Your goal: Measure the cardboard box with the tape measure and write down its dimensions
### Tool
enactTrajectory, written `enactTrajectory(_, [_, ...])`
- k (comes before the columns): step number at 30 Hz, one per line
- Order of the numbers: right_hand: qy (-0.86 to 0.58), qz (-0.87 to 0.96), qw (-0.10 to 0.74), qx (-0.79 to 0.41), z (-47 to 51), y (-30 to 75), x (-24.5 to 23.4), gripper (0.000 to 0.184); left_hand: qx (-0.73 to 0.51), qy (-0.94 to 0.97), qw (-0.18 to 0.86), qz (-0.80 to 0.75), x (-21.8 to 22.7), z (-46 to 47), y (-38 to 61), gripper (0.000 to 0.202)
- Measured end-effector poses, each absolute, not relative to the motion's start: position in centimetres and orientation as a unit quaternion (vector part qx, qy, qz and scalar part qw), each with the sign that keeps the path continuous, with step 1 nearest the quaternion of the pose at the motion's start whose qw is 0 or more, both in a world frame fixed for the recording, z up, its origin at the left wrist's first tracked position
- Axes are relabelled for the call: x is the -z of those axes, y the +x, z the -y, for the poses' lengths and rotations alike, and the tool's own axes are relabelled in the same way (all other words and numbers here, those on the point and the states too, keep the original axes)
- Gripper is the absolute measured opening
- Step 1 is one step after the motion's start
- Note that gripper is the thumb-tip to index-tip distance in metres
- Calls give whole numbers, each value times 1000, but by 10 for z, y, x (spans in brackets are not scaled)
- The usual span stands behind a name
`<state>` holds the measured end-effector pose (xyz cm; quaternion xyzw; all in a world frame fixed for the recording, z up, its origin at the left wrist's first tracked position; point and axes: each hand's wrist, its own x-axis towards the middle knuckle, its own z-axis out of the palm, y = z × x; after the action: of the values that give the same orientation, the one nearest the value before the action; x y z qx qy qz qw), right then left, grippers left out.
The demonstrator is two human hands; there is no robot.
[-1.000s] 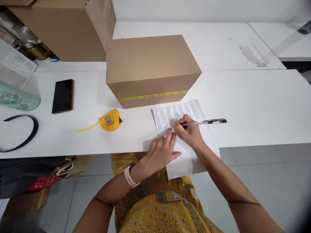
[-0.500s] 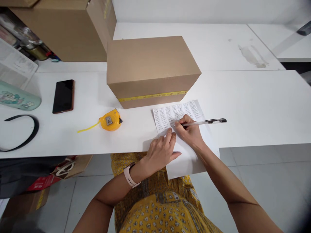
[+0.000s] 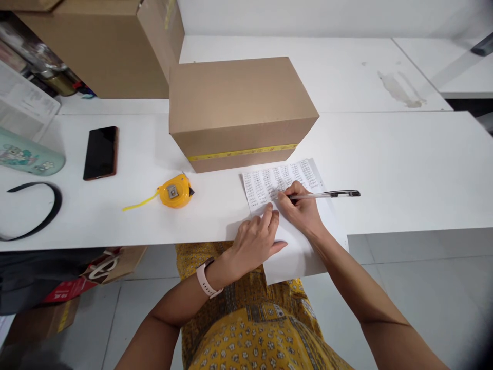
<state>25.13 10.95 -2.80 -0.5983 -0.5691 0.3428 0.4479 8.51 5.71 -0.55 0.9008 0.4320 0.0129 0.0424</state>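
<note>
My right hand (image 3: 299, 208) is closed around a pen (image 3: 327, 195) with a clear barrel and black cap end. Its tip meets a white sheet of paper (image 3: 292, 252) whose upper part carries columns of small handwriting. The sheet's lower part hangs past the table's front edge. Flat on the left side of the paper rests my left hand (image 3: 256, 236), fingers stretched out and holding nothing. Just behind the paper stands a closed cardboard box (image 3: 242, 97) with yellow tape along its lower front side.
On the table (image 3: 396, 169), a yellow tape measure (image 3: 175, 191) lies left of the box, its strip partly out. Farther left are a phone (image 3: 100, 153), a green bottle (image 3: 31, 154) and a black band (image 3: 56, 205). A bigger cardboard box (image 3: 103, 51) stands behind.
The pen and my right hand have shifted very slightly over the paper. My left hand stays in place.
</note>
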Motion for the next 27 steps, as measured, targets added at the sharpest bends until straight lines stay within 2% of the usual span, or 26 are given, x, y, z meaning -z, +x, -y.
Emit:
enactTrajectory(9, [-582, 523, 471, -407, -109, 258, 28, 25, -13, 899, 48, -435, 6, -57, 85, 68])
enactTrajectory(12, [-555, 525, 468, -444, -110, 261, 29, 32, -14, 900, 47, -433, 6, -57, 85, 68])
enactTrajectory(19, [-602, 570, 439, -348, -111, 257, 22, 32, -12, 900, 44, -433, 5, -57, 85, 69])
enactTrajectory(27, [-605, 592, 417, -332, -111, 256, 19, 25, -14, 899, 48, -435, 8, -56, 85, 68])
